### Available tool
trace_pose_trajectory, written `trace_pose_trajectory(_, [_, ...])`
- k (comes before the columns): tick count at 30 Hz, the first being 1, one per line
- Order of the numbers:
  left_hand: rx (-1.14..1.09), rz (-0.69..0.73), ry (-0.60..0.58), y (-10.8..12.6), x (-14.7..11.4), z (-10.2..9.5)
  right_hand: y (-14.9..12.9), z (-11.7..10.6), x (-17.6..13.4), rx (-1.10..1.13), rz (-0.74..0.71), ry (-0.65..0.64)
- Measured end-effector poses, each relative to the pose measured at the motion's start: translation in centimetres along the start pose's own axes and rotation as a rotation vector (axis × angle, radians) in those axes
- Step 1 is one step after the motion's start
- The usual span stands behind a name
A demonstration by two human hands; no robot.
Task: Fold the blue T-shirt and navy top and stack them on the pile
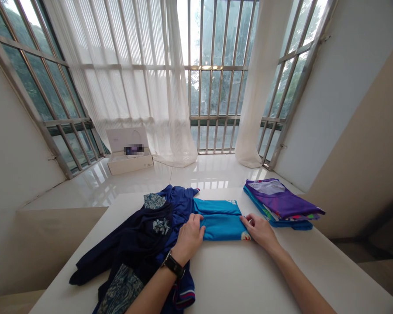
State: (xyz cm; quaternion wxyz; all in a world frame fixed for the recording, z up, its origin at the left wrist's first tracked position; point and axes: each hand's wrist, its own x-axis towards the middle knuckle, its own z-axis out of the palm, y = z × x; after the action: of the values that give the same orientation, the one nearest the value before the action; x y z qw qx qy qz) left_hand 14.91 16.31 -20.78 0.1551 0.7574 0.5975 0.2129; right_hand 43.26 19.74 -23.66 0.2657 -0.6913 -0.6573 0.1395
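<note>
The single camera is looking out from the wearer's head, facing forward and down across the white table point(236, 274). It is viewing the left hand point(190, 235) and right hand point(258, 227) from above, at arm's reach, in the lower half. Its wide view is also taking in the barred window point(216, 91) straight ahead, farther off, between two side walls point(340, 83).

The table point(236, 277) is open in front of the blue cloth point(221, 226), between the forearms. Dark clothes point(131, 235) clutter the left side, under the left wrist. Right of the cloth, the right hand point(258, 229) and the stack point(283, 203) narrow the passage. Behind the cloth, room runs free to the sill point(216, 169).
</note>
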Motion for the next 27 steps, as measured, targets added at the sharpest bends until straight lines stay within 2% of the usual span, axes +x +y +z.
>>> trace_pose_trajectory(4, [0.021, -0.001, -0.019, 0.2, -0.1, -0.6, 0.2, 0.0, 0.2, 0.124, -0.093, -0.084])
trace_pose_trajectory(6, [0.029, -0.017, -0.035, 0.1, -0.1, -0.8, 0.4, 0.2, 0.3, 0.126, -0.097, -0.086])
trace_pose_trajectory(12, [0.047, -0.023, -0.041, -0.8, 0.2, -1.0, 0.4, 0.9, 0.0, 0.050, -0.074, 0.063])
trace_pose_trajectory(15, [0.067, 0.039, 0.015, -0.7, 0.2, -1.3, -0.1, 0.7, -0.3, 0.025, -0.184, 0.163])
trace_pose_trajectory(17, [0.071, 0.159, 0.055, -0.3, 0.2, -1.6, -0.6, 0.4, -0.5, 0.025, -0.317, 0.206])
trace_pose_trajectory(19, [0.076, 0.329, 0.021, 0.2, 0.0, -1.7, -1.1, 0.0, -0.7, 0.027, -0.443, 0.172])
trace_pose_trajectory(22, [0.152, 0.529, -0.123, 0.8, -0.4, -1.4, -1.7, -0.5, -1.0, -0.005, -0.529, 0.022])
trace_pose_trajectory(24, [0.229, 0.544, -0.162, 1.0, -0.5, -1.0, -1.9, -1.0, -1.0, -0.047, -0.530, -0.053])
trace_pose_trajectory(27, [0.333, 0.445, -0.113, 0.9, -0.5, -0.7, -1.9, -1.7, -1.0, -0.134, -0.495, -0.062])
